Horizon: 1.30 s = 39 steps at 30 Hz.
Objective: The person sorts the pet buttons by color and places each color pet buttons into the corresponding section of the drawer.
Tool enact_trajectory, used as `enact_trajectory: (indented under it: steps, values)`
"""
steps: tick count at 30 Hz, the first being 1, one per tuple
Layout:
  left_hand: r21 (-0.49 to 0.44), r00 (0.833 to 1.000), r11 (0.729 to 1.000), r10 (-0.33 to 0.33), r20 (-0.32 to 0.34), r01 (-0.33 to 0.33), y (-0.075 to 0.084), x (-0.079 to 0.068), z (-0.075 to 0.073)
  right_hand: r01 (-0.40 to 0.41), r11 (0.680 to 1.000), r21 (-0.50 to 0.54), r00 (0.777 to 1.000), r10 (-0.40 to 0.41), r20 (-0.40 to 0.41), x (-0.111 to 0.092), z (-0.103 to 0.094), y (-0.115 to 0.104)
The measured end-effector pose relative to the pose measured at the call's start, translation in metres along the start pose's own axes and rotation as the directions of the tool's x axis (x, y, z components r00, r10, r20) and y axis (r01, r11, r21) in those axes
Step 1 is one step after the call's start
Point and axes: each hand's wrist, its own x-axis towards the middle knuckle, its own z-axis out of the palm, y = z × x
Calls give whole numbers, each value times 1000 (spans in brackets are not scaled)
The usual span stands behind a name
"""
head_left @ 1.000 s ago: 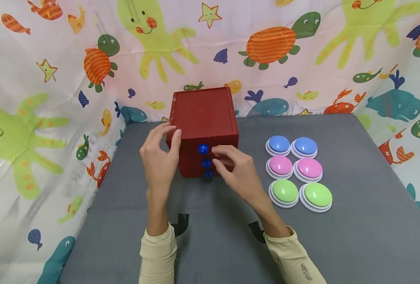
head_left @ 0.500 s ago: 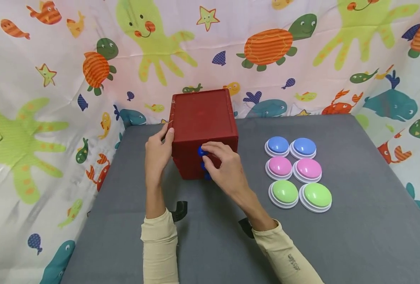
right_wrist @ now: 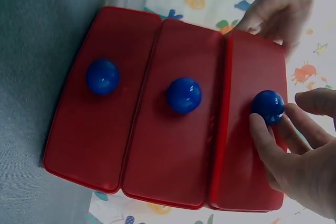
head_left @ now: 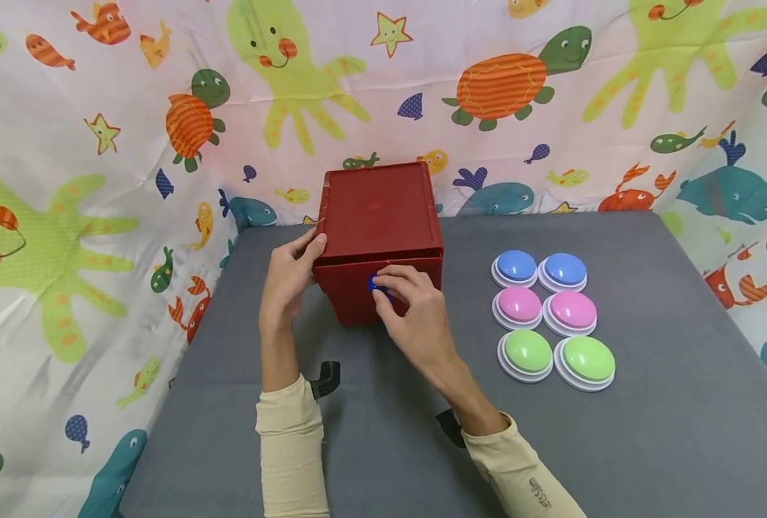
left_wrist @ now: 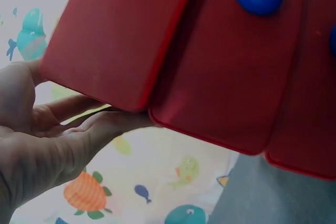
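A small red drawer box point(head_left: 380, 208) stands on the grey table, with three drawers, each bearing a round blue knob. My right hand point(head_left: 416, 316) pinches the top knob point(right_wrist: 268, 106) between thumb and fingers. The top drawer point(right_wrist: 247, 166) juts out slightly, its front standing ahead of the two below. The middle knob point(right_wrist: 184, 95) and bottom knob point(right_wrist: 102, 76) show untouched in the right wrist view. With fingers fairly straight, my left hand point(head_left: 286, 280) rests against the box's left side, its thumb by the front upper corner.
To the right of the box are several round push buttons on white bases, in pairs: blue point(head_left: 516, 265), pink point(head_left: 518, 304) and green point(head_left: 528, 351). A curtain point(head_left: 332, 43) printed with sea animals hangs behind and at both sides of the table point(head_left: 655, 432).
My right hand has reached the top knob, gripped it and drawn the top drawer a little outward. My left hand has come in from beside the box to touch its left side.
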Motion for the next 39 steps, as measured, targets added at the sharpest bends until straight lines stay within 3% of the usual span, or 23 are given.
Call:
enact_trajectory:
  steps: [4, 9, 17, 24, 39]
  values:
    - [13, 999, 1000, -21, -40, 22, -5, 0, 0, 29, 998, -59, 1000, -28, 7, -14, -3, -9]
    - [10, 994, 1000, -3, -105, 4, -9, -2, 1, 83, 988, -130, 996, -80, 32, -30, -7, -22]
    - [1, 991, 1000, 20, -132, -20, -13, -2, 2, 139, 970, -198, 989, -126, 73, -48, -15, -41]
    - [1, 986, 999, 44, -162, -44, -17, -2, 4, 161, 961, -227, 985, -141, 100, -53, -17, -46]
    - [-46, 988, 999, -16, -154, 9, -19, -1, 7, 180, 952, -246, 973, -136, 185, -56, -23, -46]
